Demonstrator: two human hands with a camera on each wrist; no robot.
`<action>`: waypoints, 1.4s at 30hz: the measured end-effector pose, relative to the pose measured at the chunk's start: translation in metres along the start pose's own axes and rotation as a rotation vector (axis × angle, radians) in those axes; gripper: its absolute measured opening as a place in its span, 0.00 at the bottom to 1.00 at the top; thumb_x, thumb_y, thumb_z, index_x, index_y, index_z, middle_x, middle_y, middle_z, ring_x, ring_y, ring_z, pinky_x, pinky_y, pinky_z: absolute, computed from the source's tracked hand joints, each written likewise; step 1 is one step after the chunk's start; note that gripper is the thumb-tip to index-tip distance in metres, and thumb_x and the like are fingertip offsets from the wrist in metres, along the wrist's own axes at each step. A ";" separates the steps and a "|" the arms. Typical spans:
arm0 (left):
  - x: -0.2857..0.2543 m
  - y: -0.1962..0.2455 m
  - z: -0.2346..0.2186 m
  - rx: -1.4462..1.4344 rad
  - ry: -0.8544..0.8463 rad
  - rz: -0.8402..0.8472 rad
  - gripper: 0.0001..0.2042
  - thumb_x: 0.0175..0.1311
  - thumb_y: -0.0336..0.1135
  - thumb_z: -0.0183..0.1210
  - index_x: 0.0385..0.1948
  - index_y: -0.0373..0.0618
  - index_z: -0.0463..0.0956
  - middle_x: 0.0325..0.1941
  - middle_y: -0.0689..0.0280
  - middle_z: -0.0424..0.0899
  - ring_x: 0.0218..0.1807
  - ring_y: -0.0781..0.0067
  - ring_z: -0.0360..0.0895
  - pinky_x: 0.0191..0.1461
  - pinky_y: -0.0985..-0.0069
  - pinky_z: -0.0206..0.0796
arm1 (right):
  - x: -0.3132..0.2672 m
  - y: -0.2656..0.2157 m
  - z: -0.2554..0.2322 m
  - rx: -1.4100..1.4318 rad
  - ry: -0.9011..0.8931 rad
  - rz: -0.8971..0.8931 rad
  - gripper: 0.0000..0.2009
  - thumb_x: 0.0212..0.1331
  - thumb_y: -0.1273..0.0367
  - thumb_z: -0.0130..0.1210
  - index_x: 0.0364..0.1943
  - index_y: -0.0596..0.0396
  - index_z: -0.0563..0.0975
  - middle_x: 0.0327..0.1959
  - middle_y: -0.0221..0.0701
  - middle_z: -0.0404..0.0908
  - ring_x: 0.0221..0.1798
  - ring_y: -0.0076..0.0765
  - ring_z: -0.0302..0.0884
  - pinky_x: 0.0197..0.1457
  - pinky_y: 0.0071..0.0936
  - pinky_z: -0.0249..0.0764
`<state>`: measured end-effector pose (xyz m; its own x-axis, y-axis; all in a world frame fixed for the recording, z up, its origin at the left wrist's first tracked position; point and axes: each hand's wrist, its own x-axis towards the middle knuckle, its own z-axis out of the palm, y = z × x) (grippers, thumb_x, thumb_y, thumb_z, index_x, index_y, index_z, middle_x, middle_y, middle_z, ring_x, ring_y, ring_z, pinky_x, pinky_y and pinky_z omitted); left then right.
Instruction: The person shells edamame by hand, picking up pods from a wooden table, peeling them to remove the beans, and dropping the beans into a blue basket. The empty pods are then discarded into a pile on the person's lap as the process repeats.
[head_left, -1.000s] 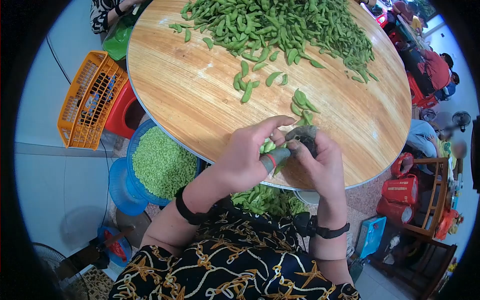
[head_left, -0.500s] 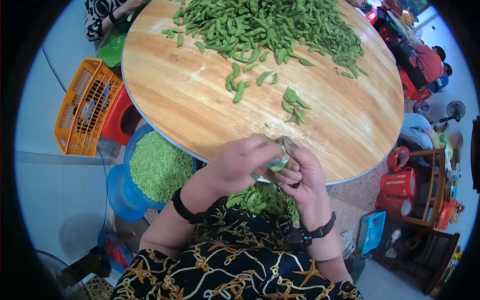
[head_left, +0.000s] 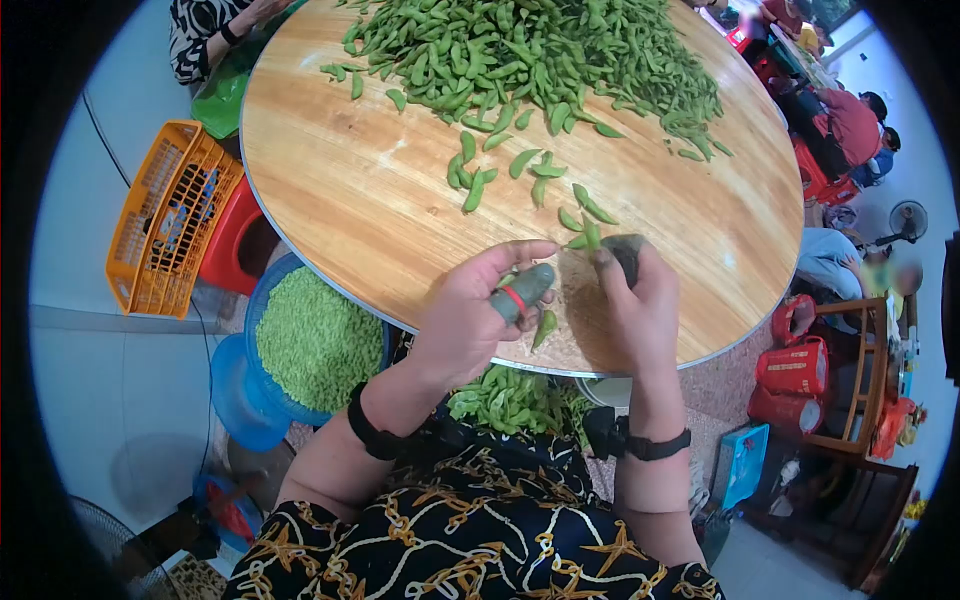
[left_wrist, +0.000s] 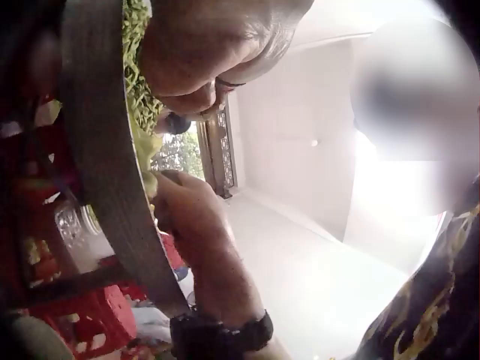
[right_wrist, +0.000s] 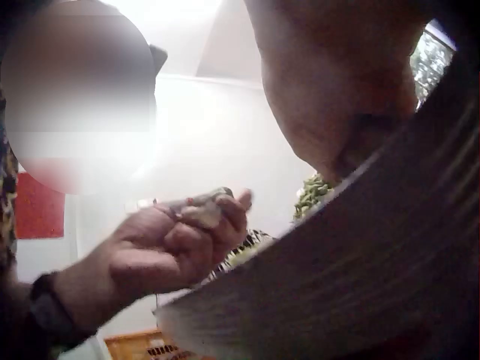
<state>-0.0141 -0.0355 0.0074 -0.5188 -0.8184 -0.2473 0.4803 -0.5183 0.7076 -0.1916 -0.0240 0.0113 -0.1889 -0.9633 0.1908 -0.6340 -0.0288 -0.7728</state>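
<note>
My left hand is curled near the table's front edge, with a little green of shelled beans showing between its fingers. A grey-green cover with a red band wraps its thumb. To the right, my right hand pinches a green soybean pod between its thumb and a dark-covered finger. An empty-looking pod is just below the left fingertips, at the table edge. Several loose pods lie beyond the hands, before a large heap of pods.
The round wooden table has a metal-edged rim. Left of it stand a blue basket of shelled beans, a red stool and an orange crate. Green pods are piled below the front edge. Other people sit at the back right.
Both hands were together over a pod half a second ago; now they are apart. My right hand has moved forward and right and has picked up a pod from the small cluster.
</note>
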 end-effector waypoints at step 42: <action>-0.003 0.002 0.008 1.153 -0.024 0.480 0.26 0.53 0.27 0.57 0.58 0.48 0.64 0.34 0.59 0.78 0.40 0.57 0.79 0.42 0.69 0.70 | -0.021 -0.015 -0.014 0.522 -0.213 0.093 0.08 0.58 0.72 0.51 0.40 0.61 0.74 0.23 0.25 0.76 0.24 0.18 0.69 0.28 0.18 0.68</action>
<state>-0.0174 -0.0323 0.0151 -0.4812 -0.8536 0.1996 -0.2683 0.3602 0.8935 -0.1886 0.0002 0.0275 -0.0363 -0.9991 0.0237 -0.1571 -0.0177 -0.9874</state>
